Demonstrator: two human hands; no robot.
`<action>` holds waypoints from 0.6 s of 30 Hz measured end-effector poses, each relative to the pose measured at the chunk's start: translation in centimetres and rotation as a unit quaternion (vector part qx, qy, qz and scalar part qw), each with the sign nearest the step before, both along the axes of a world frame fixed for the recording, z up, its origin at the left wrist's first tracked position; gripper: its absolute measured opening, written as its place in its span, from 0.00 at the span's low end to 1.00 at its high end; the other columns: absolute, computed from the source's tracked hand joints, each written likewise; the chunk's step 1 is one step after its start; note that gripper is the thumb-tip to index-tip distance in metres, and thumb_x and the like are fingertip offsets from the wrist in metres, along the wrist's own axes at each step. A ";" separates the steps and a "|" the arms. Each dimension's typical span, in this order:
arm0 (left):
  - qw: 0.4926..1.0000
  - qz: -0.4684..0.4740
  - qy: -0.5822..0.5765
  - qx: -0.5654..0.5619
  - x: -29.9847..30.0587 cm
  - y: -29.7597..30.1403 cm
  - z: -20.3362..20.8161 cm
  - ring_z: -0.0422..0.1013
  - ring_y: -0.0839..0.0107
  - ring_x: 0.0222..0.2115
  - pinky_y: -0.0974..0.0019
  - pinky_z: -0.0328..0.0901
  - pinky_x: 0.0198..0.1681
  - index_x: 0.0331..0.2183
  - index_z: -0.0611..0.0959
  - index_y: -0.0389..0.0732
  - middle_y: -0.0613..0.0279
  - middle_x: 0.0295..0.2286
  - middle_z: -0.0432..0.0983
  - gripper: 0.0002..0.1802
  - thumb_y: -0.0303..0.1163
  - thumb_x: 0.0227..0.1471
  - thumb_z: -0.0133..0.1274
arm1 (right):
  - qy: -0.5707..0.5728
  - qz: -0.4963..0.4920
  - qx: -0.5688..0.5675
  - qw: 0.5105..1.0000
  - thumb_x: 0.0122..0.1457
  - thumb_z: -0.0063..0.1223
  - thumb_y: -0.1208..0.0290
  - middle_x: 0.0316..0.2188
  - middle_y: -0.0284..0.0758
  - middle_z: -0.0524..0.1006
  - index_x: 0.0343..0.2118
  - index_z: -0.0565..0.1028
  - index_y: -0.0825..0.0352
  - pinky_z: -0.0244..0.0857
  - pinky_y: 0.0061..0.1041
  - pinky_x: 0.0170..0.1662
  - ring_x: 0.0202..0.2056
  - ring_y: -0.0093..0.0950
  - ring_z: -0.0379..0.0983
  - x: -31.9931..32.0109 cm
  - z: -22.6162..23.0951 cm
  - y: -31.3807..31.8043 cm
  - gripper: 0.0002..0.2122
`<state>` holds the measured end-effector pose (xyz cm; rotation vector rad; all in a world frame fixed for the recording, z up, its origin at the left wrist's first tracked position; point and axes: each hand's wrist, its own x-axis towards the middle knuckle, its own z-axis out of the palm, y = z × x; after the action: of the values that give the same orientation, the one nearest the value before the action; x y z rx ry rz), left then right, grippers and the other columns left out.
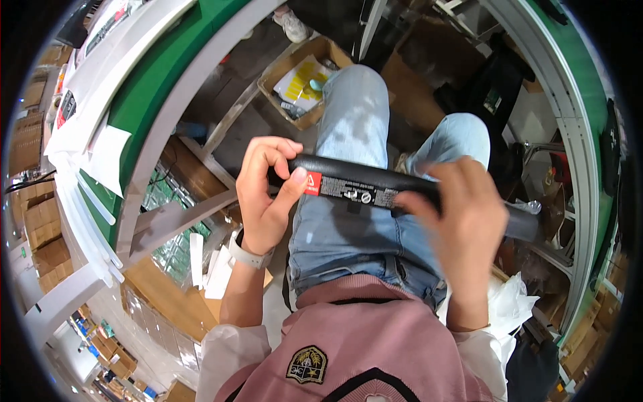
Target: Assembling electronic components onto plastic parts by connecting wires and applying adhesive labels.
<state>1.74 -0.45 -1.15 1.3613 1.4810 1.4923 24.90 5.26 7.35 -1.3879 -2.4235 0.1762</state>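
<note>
A long black tube [375,175] with a red-and-white printed label is held crosswise above my lap. My left hand [268,191] grips its left end, the thumb pressed beside the red part of the label and the fingers curled over the top. My right hand [465,214], blurred by motion, is around the right part of the tube, its thumb along the label's lower edge. Past this hand the tube's right end sticks out, greyish and smeared.
Beyond my knees stands an open cardboard box [309,124] with papers and small parts. Green-topped benches with pale metal frames flank me; the left bench [151,100] carries white sheets. A crumpled white plastic bag [512,301] lies at my right hip. Brown cartons [43,221] are stacked farther left.
</note>
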 end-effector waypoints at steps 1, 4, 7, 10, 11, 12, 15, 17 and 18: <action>1.000 -0.003 -0.008 0.004 0.3 0.1 0.3 0.70 0.63 0.40 0.65 0.63 0.47 0.26 0.67 0.38 0.54 0.35 0.70 0.11 0.21 0.46 0.56 | 0.030 0.055 -0.051 0.997 0.34 0.70 0.62 0.37 0.35 0.76 0.41 0.77 0.62 0.69 0.32 0.38 0.39 0.36 0.73 -1.5 0.7 -0.5 0.26; 0.999 -0.024 -0.025 0.010 0.8 1.1 0.6 0.67 0.66 0.38 0.66 0.62 0.46 0.29 0.68 0.38 0.55 0.35 0.69 0.09 0.22 0.48 0.53 | 0.007 0.211 -0.048 0.976 0.48 0.61 0.63 0.59 0.31 0.67 0.53 0.73 0.57 0.58 0.50 0.55 0.59 0.36 0.63 -3.2 -2.6 -1.9 0.26; 0.998 -0.035 -0.049 0.000 0.0 0.6 0.3 0.66 0.66 0.38 0.66 0.61 0.47 0.31 0.70 0.37 0.56 0.34 0.68 0.09 0.25 0.48 0.53 | -0.055 0.206 0.016 0.977 0.50 0.60 0.67 0.59 0.32 0.68 0.54 0.72 0.57 0.58 0.50 0.55 0.60 0.37 0.63 0.1 -1.7 -1.1 0.25; 0.994 -0.050 0.101 0.004 -0.6 1.4 0.8 0.69 0.60 0.37 0.64 0.63 0.45 0.33 0.74 0.35 0.53 0.35 0.69 0.09 0.24 0.47 0.54 | -0.062 0.173 -0.043 0.982 0.53 0.58 0.67 0.53 0.34 0.73 0.53 0.73 0.60 0.63 0.44 0.53 0.56 0.37 0.68 5.0 -0.4 0.1 0.22; 0.985 -0.102 0.139 0.005 -1.0 1.9 1.3 0.69 0.57 0.39 0.63 0.64 0.46 0.36 0.76 0.34 0.51 0.37 0.70 0.13 0.25 0.45 0.56 | -0.002 0.153 -0.085 0.985 0.52 0.59 0.67 0.50 0.36 0.76 0.50 0.75 0.61 0.66 0.40 0.51 0.52 0.37 0.71 6.8 -0.3 1.3 0.20; 0.971 -0.161 0.174 0.006 -1.5 2.5 2.0 0.70 0.54 0.43 0.59 0.65 0.48 0.40 0.77 0.35 0.49 0.40 0.71 0.18 0.26 0.43 0.58 | 0.034 0.131 -0.109 0.985 0.51 0.61 0.64 0.38 0.38 0.80 0.43 0.79 0.62 0.71 0.33 0.41 0.40 0.35 0.78 8.8 -0.4 3.4 0.16; 0.947 -0.179 0.267 0.026 -2.3 2.3 4.0 0.72 0.49 0.43 0.57 0.67 0.46 0.42 0.77 0.36 0.48 0.42 0.73 0.23 0.23 0.38 0.56 | 0.069 0.076 0.063 0.993 0.51 0.60 0.67 0.24 0.39 0.79 0.34 0.78 0.63 0.69 0.35 0.26 0.25 0.38 0.77 11.2 3.7 10.7 0.09; 0.959 -0.153 0.237 -0.005 -3.7 2.7 1.3 0.75 0.48 0.36 0.59 0.69 0.41 0.39 0.79 0.36 0.49 0.34 0.77 0.22 0.21 0.35 0.50 | 0.076 0.067 0.207 0.973 0.53 0.57 0.69 0.28 0.41 0.78 0.38 0.75 0.65 0.70 0.38 0.34 0.31 0.42 0.76 11.2 5.1 18.5 0.11; 0.970 -0.143 0.194 -0.013 -3.7 3.0 0.9 0.75 0.49 0.34 0.61 0.69 0.39 0.35 0.80 0.35 0.49 0.30 0.77 0.18 0.21 0.35 0.48 | 0.019 0.011 0.236 0.972 0.54 0.57 0.69 0.37 0.42 0.77 0.45 0.71 0.66 0.68 0.37 0.41 0.38 0.43 0.74 11.6 5.5 22.2 0.16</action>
<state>-1.97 2.59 -0.25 1.8384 1.4452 1.0625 36.51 27.41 12.82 -1.1260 -2.2491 -0.3445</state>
